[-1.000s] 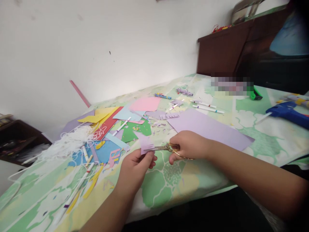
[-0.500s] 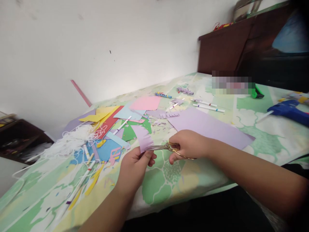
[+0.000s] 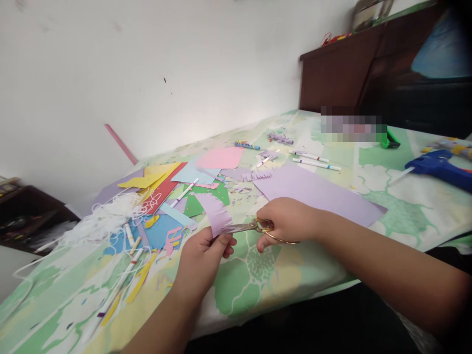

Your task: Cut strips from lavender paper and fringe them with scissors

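Note:
My left hand [image 3: 204, 250] pinches the lower end of a curved purple paper strip [image 3: 216, 214] between thumb and fingers. Short cuts fringe the strip's right edge. In my right hand [image 3: 282, 221] is a pair of scissors [image 3: 243, 226] with gold-coloured handle loops, closed around by thumb and fingers. The blades point left and meet the strip's edge just above my left thumb. Behind my right hand a large purple paper sheet [image 3: 313, 191] lies on the table. A smaller fringed purple strip [image 3: 257, 175] rests beside that sheet's left corner.
On the flowered tablecloth [image 3: 236, 290], coloured paper sheets [image 3: 221, 158], a tangle of white yarn [image 3: 114, 214] and several markers lie to the left. A blue glue gun [image 3: 438, 167] is at the right. Farther back are a rolled fringed purple piece [image 3: 280, 138] and a blue one [image 3: 247, 145].
The scissor blades have shifted slightly along the purple strip's edge, and the strip curls a little more to the left. Both hands keep their grips. The whole view has shifted slightly.

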`<control>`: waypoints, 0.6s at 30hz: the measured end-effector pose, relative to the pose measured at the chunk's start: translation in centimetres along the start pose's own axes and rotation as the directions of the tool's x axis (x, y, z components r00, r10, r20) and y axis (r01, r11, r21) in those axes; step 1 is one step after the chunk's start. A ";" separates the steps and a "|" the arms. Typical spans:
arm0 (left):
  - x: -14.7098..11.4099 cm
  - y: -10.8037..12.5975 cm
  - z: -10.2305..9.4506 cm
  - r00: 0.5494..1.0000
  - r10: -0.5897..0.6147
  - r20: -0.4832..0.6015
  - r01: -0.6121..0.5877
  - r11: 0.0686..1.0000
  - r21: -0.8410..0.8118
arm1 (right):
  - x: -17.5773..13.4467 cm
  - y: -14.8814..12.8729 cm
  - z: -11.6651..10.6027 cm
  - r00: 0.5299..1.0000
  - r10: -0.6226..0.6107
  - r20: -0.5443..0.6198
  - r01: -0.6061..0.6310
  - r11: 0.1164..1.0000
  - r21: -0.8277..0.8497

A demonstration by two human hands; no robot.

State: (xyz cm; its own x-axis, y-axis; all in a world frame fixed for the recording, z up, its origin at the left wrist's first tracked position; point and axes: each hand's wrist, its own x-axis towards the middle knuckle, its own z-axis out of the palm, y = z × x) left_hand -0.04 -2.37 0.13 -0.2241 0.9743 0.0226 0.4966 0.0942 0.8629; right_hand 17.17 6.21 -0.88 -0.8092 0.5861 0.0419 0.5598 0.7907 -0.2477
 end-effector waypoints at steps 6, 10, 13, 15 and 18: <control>-0.2 0.0 0.2 1.000 0.003 -0.010 -0.002 1.000 0.015 | 0.1 0.0 0.1 1.000 -0.008 0.004 0.008 1.000 0.009; -0.3 0.1 0.1 1.000 -0.011 0.012 0.012 1.000 -0.013 | 0.1 0.0 0.0 1.000 0.011 -0.009 -0.011 1.000 0.006; -0.3 -0.1 -0.1 0.999 -0.015 0.043 0.016 1.000 -0.022 | 0.2 0.0 0.0 1.000 0.030 -0.010 -0.030 1.000 0.002; -0.2 -0.2 -0.1 0.998 -0.007 0.060 0.008 1.000 -0.027 | 0.3 0.0 0.0 0.999 0.034 -0.013 -0.034 0.999 0.001; -0.1 -0.5 0.1 0.997 -0.003 0.076 0.006 0.999 -0.037 | 0.2 0.0 0.0 0.999 0.030 -0.025 -0.030 0.999 -0.011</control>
State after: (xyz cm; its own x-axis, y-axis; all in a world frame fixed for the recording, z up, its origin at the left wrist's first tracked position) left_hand -0.15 -2.45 -0.32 -0.1614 0.9867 -0.0186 0.4638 0.0925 0.8811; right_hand 16.95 6.32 -0.86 -0.7876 0.6134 0.0587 0.5857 0.7748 -0.2379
